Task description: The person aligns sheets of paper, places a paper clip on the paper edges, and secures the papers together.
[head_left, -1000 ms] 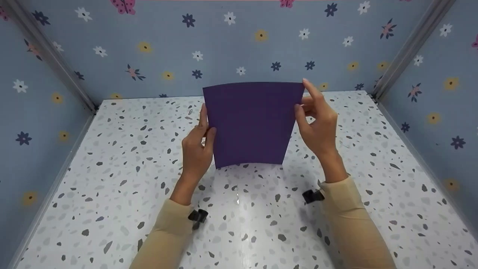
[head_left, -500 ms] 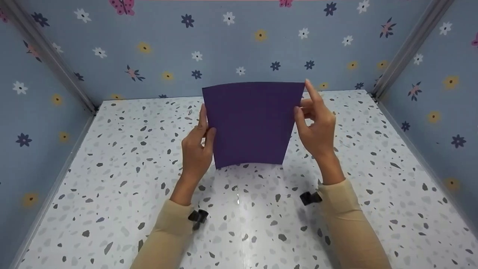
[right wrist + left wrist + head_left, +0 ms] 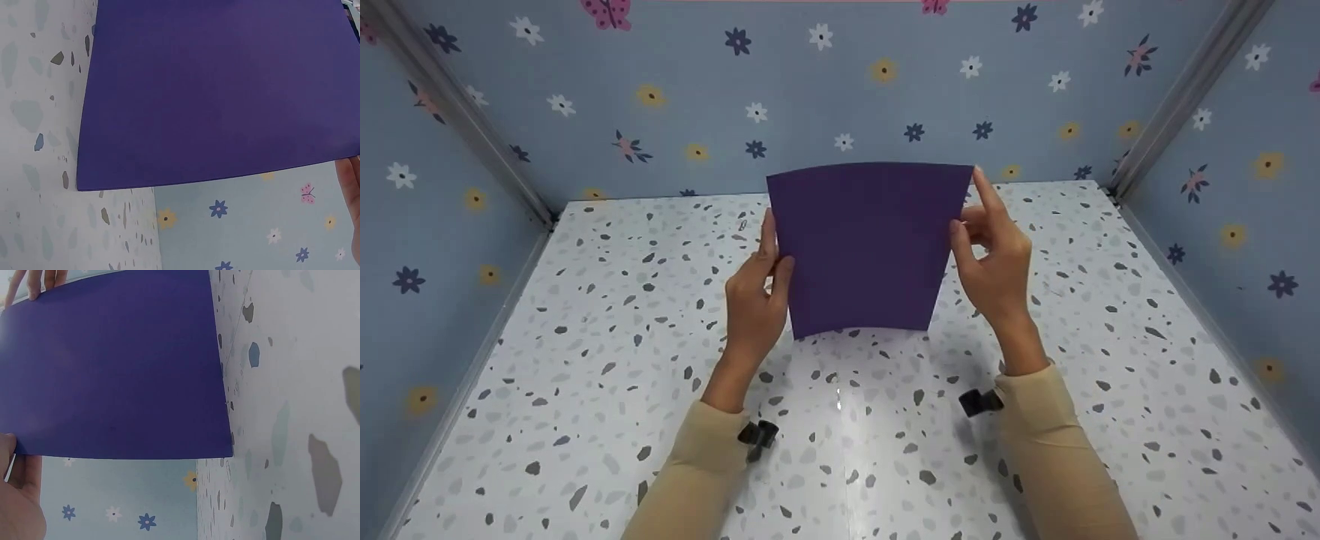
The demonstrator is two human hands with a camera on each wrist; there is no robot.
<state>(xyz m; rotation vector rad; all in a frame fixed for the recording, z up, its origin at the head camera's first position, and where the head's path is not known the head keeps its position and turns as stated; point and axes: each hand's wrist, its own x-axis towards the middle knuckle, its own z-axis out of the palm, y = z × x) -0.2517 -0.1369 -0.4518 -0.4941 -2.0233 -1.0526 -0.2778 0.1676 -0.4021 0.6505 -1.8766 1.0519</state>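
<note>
A purple sheet of paper [image 3: 870, 247] is held up in front of me, bowed slightly, its top edge curving. My left hand [image 3: 755, 296] pinches its left edge, thumb on the near face and fingers behind. On the opposite edge, my right hand [image 3: 997, 259] holds the sheet between the thumb and curled fingers, with the index finger reaching the top right corner. The sheet's lower edge is at or just above the table; I cannot tell if it touches. In the left wrist view, the purple paper [image 3: 118, 371] hides most of the right hand.
The speckled white table [image 3: 607, 375] extends around both forearms. A blue flowered panel [image 3: 810, 90] rises behind it, with similar panels at the left and right sides. Black clips [image 3: 757, 435] sit at the sleeve cuffs.
My right hand has slid slightly down along the sheet's right edge, its forearm shifting a little left. The left hand and the paper stay nearly where they were.
</note>
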